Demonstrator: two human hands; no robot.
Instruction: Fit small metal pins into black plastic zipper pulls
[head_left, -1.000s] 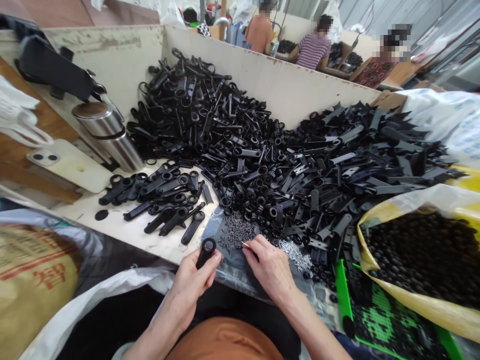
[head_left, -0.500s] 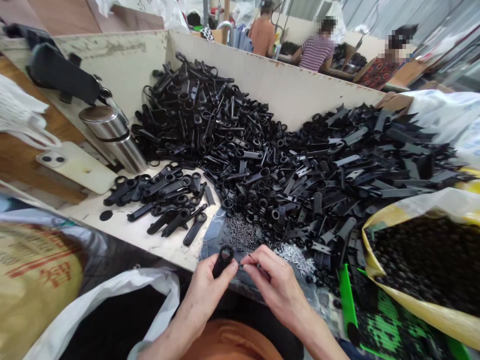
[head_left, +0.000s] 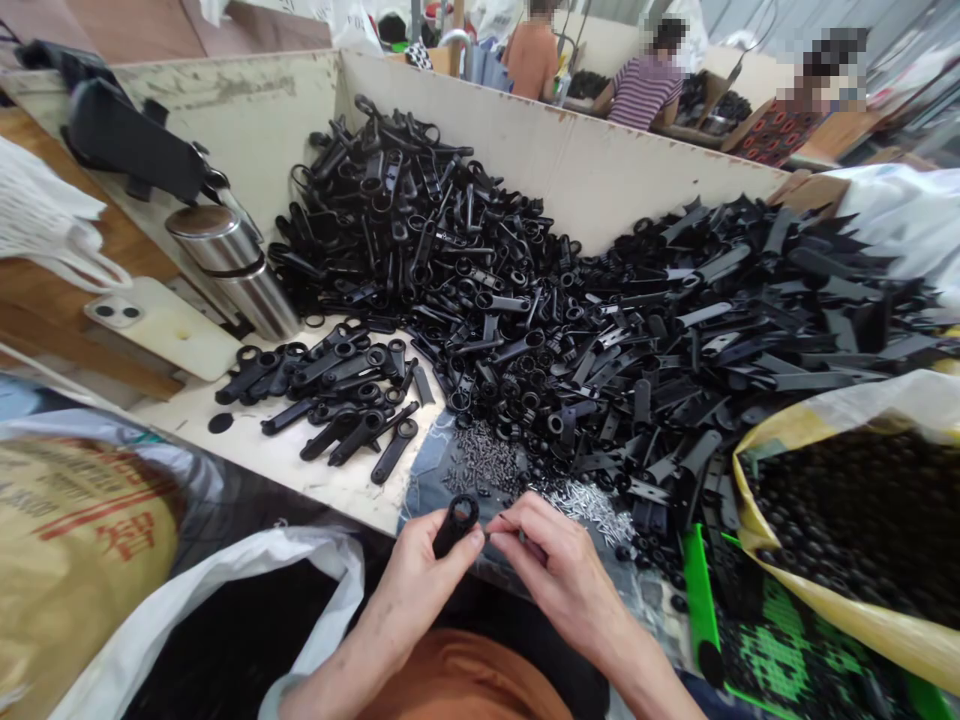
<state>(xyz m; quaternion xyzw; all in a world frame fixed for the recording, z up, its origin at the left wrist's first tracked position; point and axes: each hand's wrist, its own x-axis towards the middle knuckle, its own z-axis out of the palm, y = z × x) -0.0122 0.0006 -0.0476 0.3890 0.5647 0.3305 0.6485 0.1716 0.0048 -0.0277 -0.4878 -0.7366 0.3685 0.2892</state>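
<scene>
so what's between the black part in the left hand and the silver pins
In the head view, the right hand is between the black part and the silver pins.

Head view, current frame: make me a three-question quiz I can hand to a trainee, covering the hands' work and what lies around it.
1. Multiple choice. What does the left hand hold?
A) a green tray
B) a black part with a ring-shaped end
C) a yellow bag

2. True or false. As the camera sees it, the thin silver pieces lie to the right of the small grey pieces.

3. Fill in the blank. The pale phone is beside a shiny metal ____.

Key: 1: B. 2: True. 3: flask.
</scene>
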